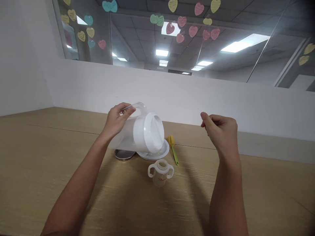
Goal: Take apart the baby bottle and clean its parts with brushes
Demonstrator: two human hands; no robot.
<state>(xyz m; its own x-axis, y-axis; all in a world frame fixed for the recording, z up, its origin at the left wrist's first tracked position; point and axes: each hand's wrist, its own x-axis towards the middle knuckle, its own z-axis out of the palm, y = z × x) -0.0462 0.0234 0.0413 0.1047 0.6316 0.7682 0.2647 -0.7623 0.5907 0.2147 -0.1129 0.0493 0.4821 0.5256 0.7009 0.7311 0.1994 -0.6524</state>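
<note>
My left hand [118,119] is closed round the clear handle of a plastic pitcher [137,132] with a white lid. The pitcher is tipped over to the right, its lid end above a white plate. Below and a little to the right of the lid, a baby bottle [160,173] with two white handles stands upright on the table, its top uncapped. Whether liquid is flowing from the pitcher I cannot tell. My right hand [220,129] is raised well off to the right, fingers curled in with the thumb against them. Nothing shows in it.
Behind the bottle lie a white plate [166,150] and a shallow metal dish [124,155], partly covered by the pitcher. Right of the plate is a bottle brush [174,152] with a yellow head and green handle. A white wall [184,98] borders the wooden table [49,164] at the back.
</note>
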